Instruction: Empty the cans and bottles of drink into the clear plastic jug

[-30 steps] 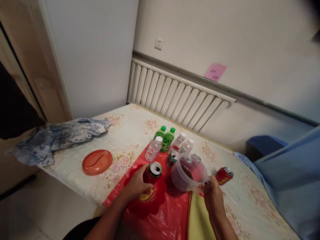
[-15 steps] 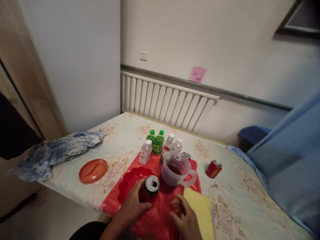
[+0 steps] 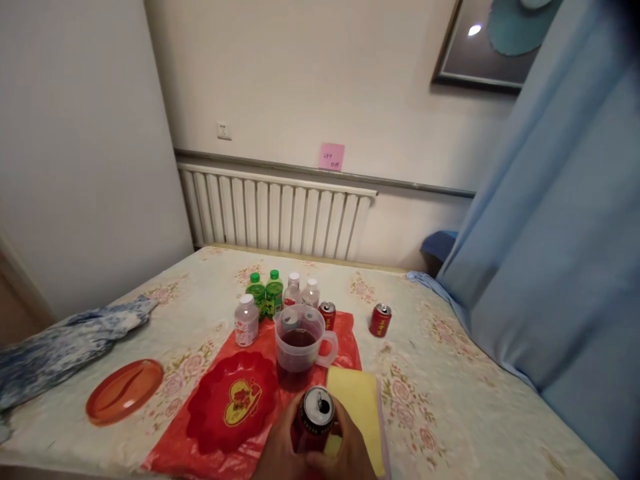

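Note:
Both my left hand point(image 3: 281, 443) and my right hand point(image 3: 353, 441) are wrapped round an opened red drink can point(image 3: 316, 427), one from each side. The can is held near the table's front edge, its top with the open mouth turned towards me. Just behind it stands a clear plastic measuring jug point(image 3: 295, 357) with dark brown liquid inside and its handle to the right. Left of the hands lies a red scalloped plate point(image 3: 207, 417) with a gold heart print. A yellow cloth point(image 3: 357, 393) lies beside and partly behind my right hand.
A red plastic sheet point(image 3: 170, 443) lies under the plate and jug. Behind are a white-capped bottle point(image 3: 247, 321), green-capped bottles point(image 3: 275, 293) and another red can point(image 3: 327, 313). One red can point(image 3: 381, 320) stands right; an orange lid point(image 3: 125, 393) lies left. A blue curtain point(image 3: 540, 233) hangs right.
My right hand has come onto the can, joining the left. The can has moved right, from over the plate's edge to in front of the jug. The view has turned right.

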The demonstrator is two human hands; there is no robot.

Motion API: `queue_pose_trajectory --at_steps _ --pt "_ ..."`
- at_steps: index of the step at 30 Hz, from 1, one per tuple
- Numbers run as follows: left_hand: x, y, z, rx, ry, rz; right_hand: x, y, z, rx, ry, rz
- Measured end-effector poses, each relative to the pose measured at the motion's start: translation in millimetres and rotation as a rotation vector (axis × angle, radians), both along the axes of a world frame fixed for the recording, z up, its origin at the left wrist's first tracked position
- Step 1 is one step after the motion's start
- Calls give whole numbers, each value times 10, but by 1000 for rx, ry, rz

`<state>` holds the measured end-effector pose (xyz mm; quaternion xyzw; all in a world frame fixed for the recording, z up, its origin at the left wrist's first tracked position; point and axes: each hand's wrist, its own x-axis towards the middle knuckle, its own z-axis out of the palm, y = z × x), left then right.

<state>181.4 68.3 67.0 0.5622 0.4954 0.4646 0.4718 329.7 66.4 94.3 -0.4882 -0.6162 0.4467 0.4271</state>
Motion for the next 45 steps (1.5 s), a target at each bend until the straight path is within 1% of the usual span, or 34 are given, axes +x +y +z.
queue_pose_trajectory --at_steps 2,4,9,12,17,19,21,23,25,26,28,30,32,35,40,45 --pt "128 20 -23 23 3 -31 82 -1 36 6 -4 -33" --pt "254 46 -54 25 8 -45 165 16 23 18 -17 -57" --pt "503 130 -96 20 45 -53 375 110 -148 72 -78 -144" --pt "602 178 -48 9 26 -84 469 161 -183 88 -69 -164" --pt "762 296 94 21 21 -83 651 259 -98 52 25 -102" --pt "848 376 129 9 32 -81 816 340 -105 26 78 -140" --pt "955 480 146 -17 47 -82 1071 447 -175 30 97 -233" --pt "1079 609 154 -24 66 -69 1406 555 -316 67 38 -347" --pt "1211 766 157 -15 72 -39 1777 638 -519 99 -61 -467" --pt "1275 855 156 -4 72 -23 1955 665 -636 117 -117 -504" --pt "1391 1055 143 18 86 2 2254 693 -872 154 -226 -544" --pt "1489 1276 112 46 98 49 2439 703 -1067 237 -352 -543" --pt "1573 1502 63 67 84 133 2510 712 -1184 309 -487 -539" --pt "1694 1821 -36 72 47 222 2491 737 -1222 383 -635 -543" --pt "1859 2261 -229 91 29 259 2450 767 -1217 418 -687 -542" --pt "1910 2600 -399 123 18 277 2491 822 -1337 476 -712 -531"
